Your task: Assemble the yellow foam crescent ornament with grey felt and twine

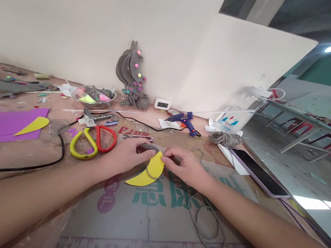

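A yellow crescent-shaped sheet piece [146, 176] is in front of me, with a grey strip along its upper edge and a thin grey cord [153, 177] looped across it. My left hand [132, 153] pinches the top of the crescent and its grey strip between thumb and fingers. At the crescent's upper right edge, my right hand [186, 166] has its thumb and index finger pressed together; whether they grip the cord or just the edge is hard to see. More cord [206, 232] lies in loose loops below my right wrist.
Scissors [98, 144] with yellow and red handles lie left of my hands, near purple sheets [0, 124] and a black cable [62, 151]. Behind are a blue glue gun [186, 122], a small clock [162, 104], a grey beaded ornament [132, 76] and a cord bundle [225, 138]. A phone [256, 171] lies right.
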Action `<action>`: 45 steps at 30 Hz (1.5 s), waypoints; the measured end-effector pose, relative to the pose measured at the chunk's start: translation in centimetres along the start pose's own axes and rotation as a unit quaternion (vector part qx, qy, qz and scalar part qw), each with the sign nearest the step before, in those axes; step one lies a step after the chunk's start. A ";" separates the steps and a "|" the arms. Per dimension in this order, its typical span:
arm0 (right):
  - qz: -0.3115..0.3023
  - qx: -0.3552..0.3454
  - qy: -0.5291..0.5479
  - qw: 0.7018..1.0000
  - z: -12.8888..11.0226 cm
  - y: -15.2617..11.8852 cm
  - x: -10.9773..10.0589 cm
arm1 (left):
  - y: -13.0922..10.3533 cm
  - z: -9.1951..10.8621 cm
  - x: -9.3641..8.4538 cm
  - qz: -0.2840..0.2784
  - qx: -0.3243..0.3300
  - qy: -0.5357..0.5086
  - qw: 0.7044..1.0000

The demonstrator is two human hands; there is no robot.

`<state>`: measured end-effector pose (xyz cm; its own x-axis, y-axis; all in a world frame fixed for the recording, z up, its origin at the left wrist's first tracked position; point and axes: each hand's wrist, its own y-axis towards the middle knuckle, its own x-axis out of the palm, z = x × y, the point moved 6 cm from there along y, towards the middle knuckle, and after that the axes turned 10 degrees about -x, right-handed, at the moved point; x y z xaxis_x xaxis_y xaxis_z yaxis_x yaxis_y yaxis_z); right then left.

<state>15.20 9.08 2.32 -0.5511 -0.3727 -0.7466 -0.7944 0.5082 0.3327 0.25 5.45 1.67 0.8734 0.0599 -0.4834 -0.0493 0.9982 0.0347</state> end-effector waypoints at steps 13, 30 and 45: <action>-0.020 -0.008 0.018 1.000 -0.2 -0.1 0.5 | -0.1 0.6 0.1 -0.033 0.003 0.019 0.999; -0.019 -0.008 0.017 1.000 -0.3 -0.1 0.1 | -0.2 0.3 0.7 -0.088 -0.032 -0.027 0.995; -0.063 -0.087 -0.229 0.968 -2.1 3.8 -3.7 | 0.1 -0.2 1.3 -0.126 -0.029 -0.086 0.988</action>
<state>13.71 10.71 7.58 -0.3080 -0.0202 -0.9512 -0.9008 0.3280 0.2847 1.31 5.60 0.84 0.9307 -0.1874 -0.3141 0.1567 0.9803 -0.1205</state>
